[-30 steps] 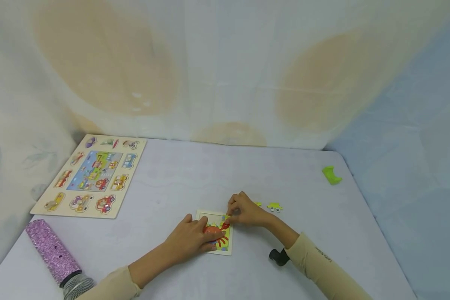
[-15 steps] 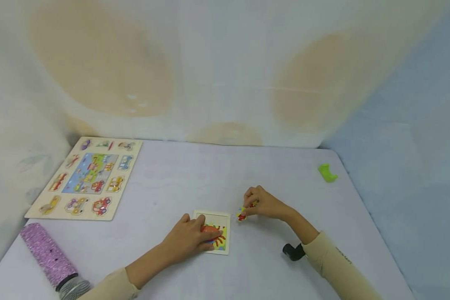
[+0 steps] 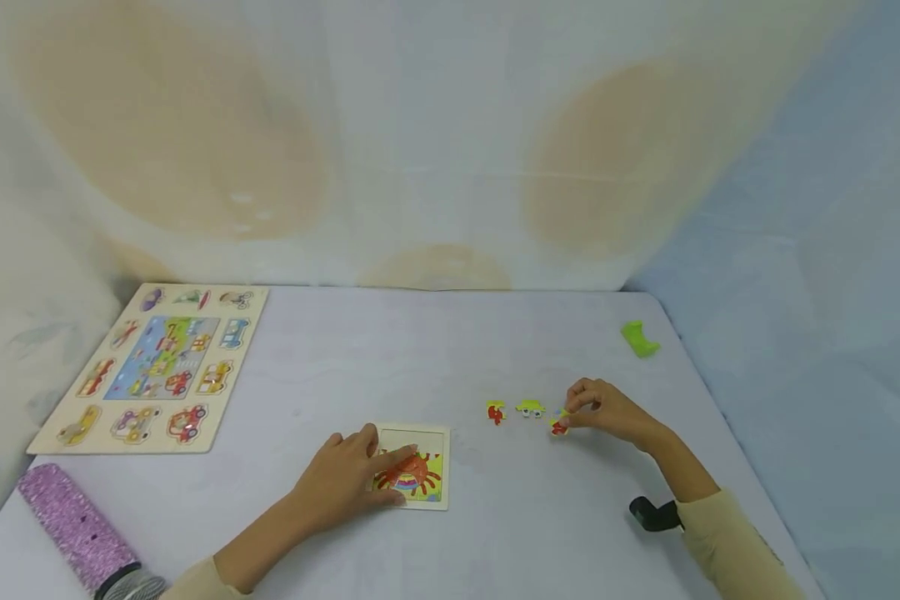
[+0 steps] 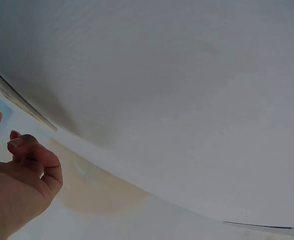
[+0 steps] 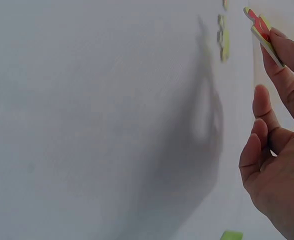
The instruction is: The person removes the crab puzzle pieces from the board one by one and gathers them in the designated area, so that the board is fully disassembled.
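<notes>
My left hand [image 3: 341, 479] rests on the small wooden crab puzzle [image 3: 408, 473], index finger stretched across the picture and thumb at its lower left. The upper strip of the puzzle's frame shows bare wood. In the left wrist view, the other fingers of that hand [image 4: 22, 185] are bent. Between thumb and index finger, my right hand [image 3: 607, 412] pinches a red and yellow puzzle piece [image 3: 558, 426], its edge showing in the right wrist view [image 5: 261, 27]. Left of it lie a piece with eyes [image 3: 530, 408] and a red-claw piece [image 3: 497, 412].
A large vehicle puzzle board [image 3: 150, 371] lies at the back left, with a pink sequined microphone [image 3: 78, 529] in front. A green curved piece [image 3: 639, 339] lies at the back right. Near the right sleeve is a black object [image 3: 654, 514]. Draped cloth walls [image 3: 420, 150] border the table.
My right hand has taken the claw piece out of the crab puzzle and carried it right, past the two loose pieces. My left hand stays on the puzzle.
</notes>
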Tool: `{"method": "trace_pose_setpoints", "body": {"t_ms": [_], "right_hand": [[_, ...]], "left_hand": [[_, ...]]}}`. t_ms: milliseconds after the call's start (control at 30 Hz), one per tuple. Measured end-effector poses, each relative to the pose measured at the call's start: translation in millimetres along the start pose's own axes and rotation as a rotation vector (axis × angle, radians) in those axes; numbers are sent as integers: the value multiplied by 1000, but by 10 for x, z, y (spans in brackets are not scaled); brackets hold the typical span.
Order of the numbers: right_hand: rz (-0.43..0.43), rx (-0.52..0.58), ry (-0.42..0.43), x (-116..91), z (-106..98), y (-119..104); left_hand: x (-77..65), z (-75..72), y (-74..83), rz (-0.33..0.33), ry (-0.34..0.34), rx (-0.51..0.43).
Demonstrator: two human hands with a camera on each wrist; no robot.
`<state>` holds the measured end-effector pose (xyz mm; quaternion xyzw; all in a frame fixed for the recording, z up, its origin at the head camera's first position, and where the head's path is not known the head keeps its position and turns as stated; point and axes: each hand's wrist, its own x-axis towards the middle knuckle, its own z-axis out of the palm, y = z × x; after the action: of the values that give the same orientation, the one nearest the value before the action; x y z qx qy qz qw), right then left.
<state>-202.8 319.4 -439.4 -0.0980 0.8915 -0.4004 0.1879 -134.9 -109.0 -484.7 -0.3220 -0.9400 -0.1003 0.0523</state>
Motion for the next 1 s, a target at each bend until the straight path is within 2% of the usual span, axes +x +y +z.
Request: {"method": "trace_pose_setpoints", "body": {"t_ms": [100,233,467,700,1000], "right_hand": [[14,11,17,-72,-73,115],[16,12,34,-118,-133,195],[6,7,12,68,-93,179],[15,-46,-17,323,-125,131],[-45,-186,-147,444,-274,147]], "left_hand": [[-20,-32,-56,-54,-2,-23],[-52,-58,-110,-88,19,-53],[-217,-82,-182,-179,-25,-58],[-294,-102,-221,-151,25,-35],[-226,-62,-191,-128,23,-48]]}}
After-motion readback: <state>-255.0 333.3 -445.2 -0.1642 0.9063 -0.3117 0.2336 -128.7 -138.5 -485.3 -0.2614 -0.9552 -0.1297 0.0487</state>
